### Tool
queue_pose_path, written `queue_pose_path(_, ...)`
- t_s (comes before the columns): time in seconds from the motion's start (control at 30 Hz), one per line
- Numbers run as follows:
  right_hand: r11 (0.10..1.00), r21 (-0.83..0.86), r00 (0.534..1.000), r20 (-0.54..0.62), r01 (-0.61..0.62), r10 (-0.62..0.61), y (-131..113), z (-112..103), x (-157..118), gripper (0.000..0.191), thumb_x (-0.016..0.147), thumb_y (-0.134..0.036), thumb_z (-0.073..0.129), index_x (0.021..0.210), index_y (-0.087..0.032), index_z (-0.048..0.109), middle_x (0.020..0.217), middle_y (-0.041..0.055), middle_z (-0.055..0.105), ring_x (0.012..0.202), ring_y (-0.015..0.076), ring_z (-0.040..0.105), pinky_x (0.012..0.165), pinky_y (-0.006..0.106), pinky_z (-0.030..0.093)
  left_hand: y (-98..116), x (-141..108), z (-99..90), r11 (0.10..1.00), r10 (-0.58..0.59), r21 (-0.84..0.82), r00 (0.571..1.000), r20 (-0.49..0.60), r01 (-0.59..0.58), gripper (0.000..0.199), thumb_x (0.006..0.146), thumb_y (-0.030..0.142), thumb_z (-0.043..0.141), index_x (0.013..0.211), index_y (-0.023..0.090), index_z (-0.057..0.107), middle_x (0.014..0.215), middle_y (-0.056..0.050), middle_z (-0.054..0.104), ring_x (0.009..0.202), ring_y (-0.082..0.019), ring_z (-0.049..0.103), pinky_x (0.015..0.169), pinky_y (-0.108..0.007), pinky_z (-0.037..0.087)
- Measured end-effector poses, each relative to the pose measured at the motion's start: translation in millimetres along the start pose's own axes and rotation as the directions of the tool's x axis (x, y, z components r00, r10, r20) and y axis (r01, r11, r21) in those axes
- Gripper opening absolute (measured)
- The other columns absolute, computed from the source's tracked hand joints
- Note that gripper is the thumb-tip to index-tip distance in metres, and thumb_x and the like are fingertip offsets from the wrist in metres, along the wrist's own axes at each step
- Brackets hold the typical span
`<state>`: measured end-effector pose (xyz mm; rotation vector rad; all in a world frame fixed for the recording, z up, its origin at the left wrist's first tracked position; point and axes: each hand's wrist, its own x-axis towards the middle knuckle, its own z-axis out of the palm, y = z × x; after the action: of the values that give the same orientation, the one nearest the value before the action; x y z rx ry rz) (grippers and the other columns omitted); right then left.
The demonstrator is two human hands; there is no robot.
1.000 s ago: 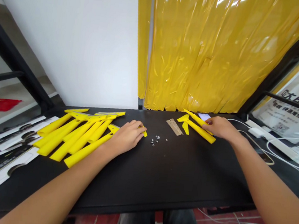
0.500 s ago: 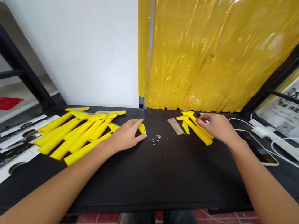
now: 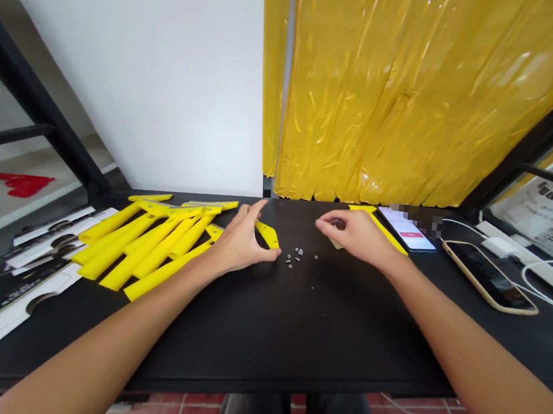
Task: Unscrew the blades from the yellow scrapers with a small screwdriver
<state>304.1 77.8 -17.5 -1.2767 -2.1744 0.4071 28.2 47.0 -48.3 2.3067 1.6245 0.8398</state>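
Observation:
My left hand (image 3: 240, 241) is spread, thumb and fingers apart, around a small flat yellow piece (image 3: 267, 235) on the black table (image 3: 262, 326). Beyond its wrist lies a group of yellow handles (image 3: 151, 239) at the left. Several small screws and nuts (image 3: 295, 256) rest just right of its thumb. My right hand (image 3: 348, 233) is pinched above the table right of them; what lies between its fingertips is too small to name. It partly hides yellow parts (image 3: 389, 231) and a brown piece beneath it.
White and black cardboard sleeves (image 3: 29, 291) lie at the left. A lit phone (image 3: 407, 228), a phone in a tan case (image 3: 489, 277), and a white power strip with cables (image 3: 532, 262) are at the right. A yellow plastic curtain (image 3: 385, 99) hangs behind.
My right hand has moved left from the yellow parts toward the screws, uncovering the lit phone. The fingers of my left hand have lifted and spread wider. The view has shifted slightly.

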Motion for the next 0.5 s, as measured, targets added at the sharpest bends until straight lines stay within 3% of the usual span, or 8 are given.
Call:
queue_pose_path(0.13,0.967,0.254,0.998,0.063,0.004,-0.020,-18.8,26.0,-7.2,0.031,0.091,-0.048,0.063,0.098,-0.022,0.079,0.094,0.0034,0.080,0.088,0.0206,0.072,0.080,0.032,0.053,23.4,-7.7,0.1,0.965,0.263,0.032,0.950,-0.170,-0.261,0.096,0.074,0.036,0.079,0.155,0.025,0.027,0.139,-0.013,0.044,0.132,-0.032,0.047,0.113,-0.047,0.040)
queue_pose_path(0.3,0.875,0.483,0.999,0.028,0.026,-0.045,-26.9,40.9,-4.1,0.026,0.086,-0.037,0.068,0.105,-0.019,0.075,0.090,0.0024,0.078,0.080,0.0173,0.069,0.075,0.030,0.053,46.3,-15.4,10.5,0.902,0.432,0.138,0.868,-0.244,-0.410,0.075,0.089,0.031,0.067,0.153,0.021,0.030,0.143,-0.018,0.040,0.138,-0.032,0.043,0.114,-0.046,0.040)
queue_pose_path(0.4,0.924,0.381,0.997,-0.057,-0.034,0.060,-12.5,27.3,0.9,0.025,0.089,-0.035,0.063,0.103,-0.017,0.075,0.098,0.0059,0.078,0.086,0.0197,0.070,0.079,0.031,0.052,51.1,-15.6,7.0,0.894,0.430,0.242,0.872,-0.234,-0.376,0.061,0.096,0.034,0.059,0.150,0.017,0.035,0.144,-0.020,0.045,0.137,-0.032,0.045,0.112,-0.045,0.041)
queue_pose_path(0.5,0.982,-0.044,0.976,-0.121,-0.185,0.178,16.6,2.6,4.7,0.028,0.092,-0.030,0.059,0.109,-0.017,0.075,0.104,0.0099,0.078,0.091,0.0235,0.071,0.081,0.032,0.050,44.6,-16.3,-12.9,0.871,0.316,0.423,0.944,-0.092,-0.250,0.037,0.100,0.036,0.048,0.130,0.017,0.057,0.125,-0.017,0.063,0.118,-0.033,0.061,0.101,-0.047,0.048)
